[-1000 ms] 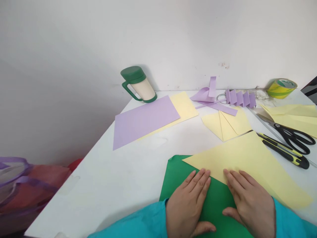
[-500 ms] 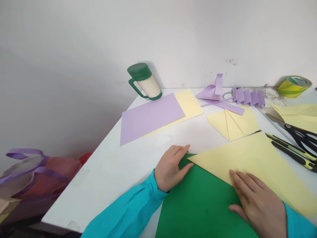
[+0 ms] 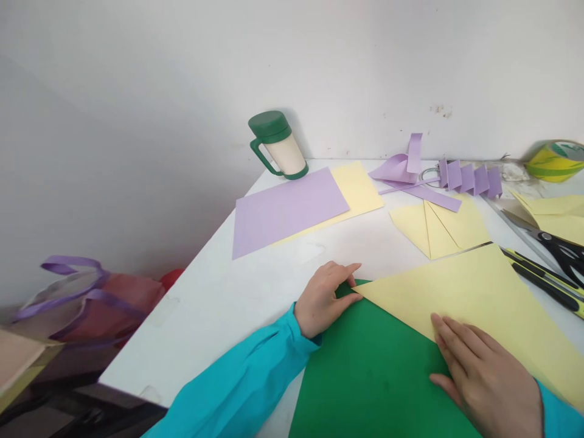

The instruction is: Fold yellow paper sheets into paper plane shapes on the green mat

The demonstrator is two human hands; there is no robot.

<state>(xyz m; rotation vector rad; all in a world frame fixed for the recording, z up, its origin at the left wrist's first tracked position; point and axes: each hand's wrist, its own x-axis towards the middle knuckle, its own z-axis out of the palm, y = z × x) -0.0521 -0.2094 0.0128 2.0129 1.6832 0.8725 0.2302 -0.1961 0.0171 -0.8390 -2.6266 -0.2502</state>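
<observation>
A pale yellow sheet of paper (image 3: 483,286), with a pointed left corner, lies over a green sheet or mat (image 3: 374,377). My left hand (image 3: 325,299) is at that corner, its thumb by the tip and its index finger stretched out above, apart from the thumb. Flat on the yellow sheet near its front edge rests my right hand (image 3: 486,371), fingers extended together and thumb out over the green surface. Both hands have blue sleeves. The undersides of the fingers are hidden.
Behind lie a purple sheet (image 3: 287,210), a creased yellow paper (image 3: 410,228) and pleated purple paper (image 3: 469,177). A green-lidded mug (image 3: 285,152) stands by the wall. At right are scissors (image 3: 561,246), a utility knife (image 3: 542,280) and a tape roll (image 3: 556,161). A bag (image 3: 114,304) sits beyond the table's left edge.
The view has turned slightly left, so everything sits further right. My left index finger is stretched out more, and the thumb stays by the yellow corner. My right hand stays on the sheet.
</observation>
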